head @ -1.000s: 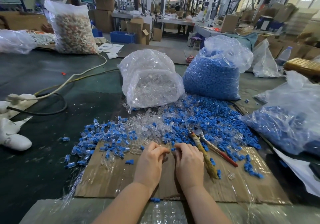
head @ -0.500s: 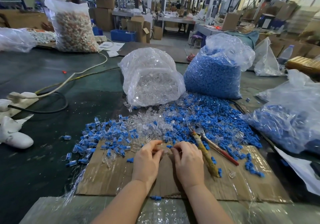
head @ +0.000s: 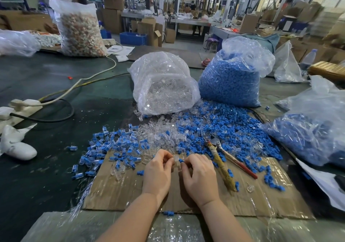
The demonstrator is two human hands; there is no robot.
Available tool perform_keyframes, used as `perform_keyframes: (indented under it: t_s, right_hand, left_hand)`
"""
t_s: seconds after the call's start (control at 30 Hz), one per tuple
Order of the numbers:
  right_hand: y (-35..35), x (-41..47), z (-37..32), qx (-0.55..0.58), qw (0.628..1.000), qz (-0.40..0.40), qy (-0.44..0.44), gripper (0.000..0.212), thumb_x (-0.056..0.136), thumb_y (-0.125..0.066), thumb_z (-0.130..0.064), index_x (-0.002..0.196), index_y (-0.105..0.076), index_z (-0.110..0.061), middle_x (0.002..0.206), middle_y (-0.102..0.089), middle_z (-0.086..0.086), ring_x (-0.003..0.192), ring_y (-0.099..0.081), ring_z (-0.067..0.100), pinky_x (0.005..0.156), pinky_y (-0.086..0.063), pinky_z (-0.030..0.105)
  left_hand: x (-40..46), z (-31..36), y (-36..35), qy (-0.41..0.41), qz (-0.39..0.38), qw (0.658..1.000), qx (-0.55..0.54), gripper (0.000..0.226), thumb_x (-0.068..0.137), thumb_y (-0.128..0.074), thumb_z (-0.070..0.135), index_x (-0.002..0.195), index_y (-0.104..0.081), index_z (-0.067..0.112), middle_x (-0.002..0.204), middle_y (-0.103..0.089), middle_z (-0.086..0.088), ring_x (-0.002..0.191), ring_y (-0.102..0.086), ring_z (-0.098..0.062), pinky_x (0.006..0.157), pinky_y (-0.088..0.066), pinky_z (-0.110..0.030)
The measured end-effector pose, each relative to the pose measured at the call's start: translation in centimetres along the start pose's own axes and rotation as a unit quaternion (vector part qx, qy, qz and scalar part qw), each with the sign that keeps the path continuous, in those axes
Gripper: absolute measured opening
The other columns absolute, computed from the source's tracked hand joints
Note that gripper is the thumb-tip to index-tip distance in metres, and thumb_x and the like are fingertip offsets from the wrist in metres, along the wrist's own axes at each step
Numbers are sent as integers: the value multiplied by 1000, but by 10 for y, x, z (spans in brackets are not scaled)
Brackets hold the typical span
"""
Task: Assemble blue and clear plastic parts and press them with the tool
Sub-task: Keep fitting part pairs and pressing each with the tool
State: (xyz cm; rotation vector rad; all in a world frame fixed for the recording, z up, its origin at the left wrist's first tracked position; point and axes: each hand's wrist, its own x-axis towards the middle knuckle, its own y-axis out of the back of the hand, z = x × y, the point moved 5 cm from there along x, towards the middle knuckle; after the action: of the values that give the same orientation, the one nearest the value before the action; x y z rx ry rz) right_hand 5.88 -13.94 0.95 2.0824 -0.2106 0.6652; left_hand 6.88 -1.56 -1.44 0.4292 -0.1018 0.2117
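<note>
- At the far left, a white moulded object (head: 17, 149) lies on the dark green table (head: 46, 176), with a white power strip (head: 20, 105) and a black cable (head: 61, 117) just behind it.
- Further back on the left stands a clear plastic bag of pale, mixed-colour pieces (head: 80, 30).
- A scatter of joined blue-and-clear plastic pieces (head: 112, 146) spreads over the table and onto the left edge of a flat sheet of brown cardboard covered in clear tape (head: 119, 191).
- The left hand (head: 158, 172) hovers over the cardboard, its fingers curled in and its fingertips pinching a small clear plastic part (head: 175, 160).
- Behind the hands sits a transparent bag of clear plastic parts (head: 164, 84), with loose clear pieces (head: 160, 135) spilled in front of it.
- The right hand (head: 200, 176), close beside the left, has its fingers curled and pinches a small blue plastic part (head: 181, 161) at the clear part's edge; whether the two parts are already joined cannot be told.
- Just right of the right hand, a pair of pliers with one red handle and one handle wrapped in yellowish tape (head: 223, 165) lies on the cardboard, its head among a loose heap of blue plastic parts (head: 229, 129).
- Behind that heap stands an open clear bag full of blue parts (head: 231, 81).
- At the far right edge lies another clear bag holding blue pieces (head: 313, 129).
</note>
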Motion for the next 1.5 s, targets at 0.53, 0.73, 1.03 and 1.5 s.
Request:
perform_keyframes:
  t_s: [0.53,0.73,1.03,1.5]
  right_hand:
    - [0,1,-4,-28,999,3,20,17,79,-68,-11,69,-54,-14,69,-56,-1,66,-53,19,63,-46,33]
    - [-1,0,-5,-45,999,-8,26,20,78,-71,-12,67,-54,-14,68,-56,-1,66,-54,19,63,-49,34]
    - [-1,1,-3,-26,999,-6,21,18,78,-73,-12,68,-58,-13,69,-60,0,68,-56,19,63,-48,32]
    - [-1,1,-7,-26,999,-11,41,15,79,-69,-10,70,-58,-12,70,-59,1,67,-56,19,64,-49,31]
  left_hand:
    - [-3,6,1,-31,-28,999,-24,26,88,-59,8,77,-54,31,72,-61,13,71,-56,11,63,-43,-4]
    - [-4,5,1,-36,-43,998,-29,25,88,-59,6,78,-57,28,75,-62,10,73,-56,10,65,-44,-5]
    - [-3,6,-1,-51,-40,998,-22,30,90,-57,8,80,-53,37,77,-63,13,75,-59,6,67,-46,-8]
    - [-2,6,0,-44,-39,998,-20,30,88,-59,8,80,-56,37,79,-62,16,76,-57,10,67,-43,-4]
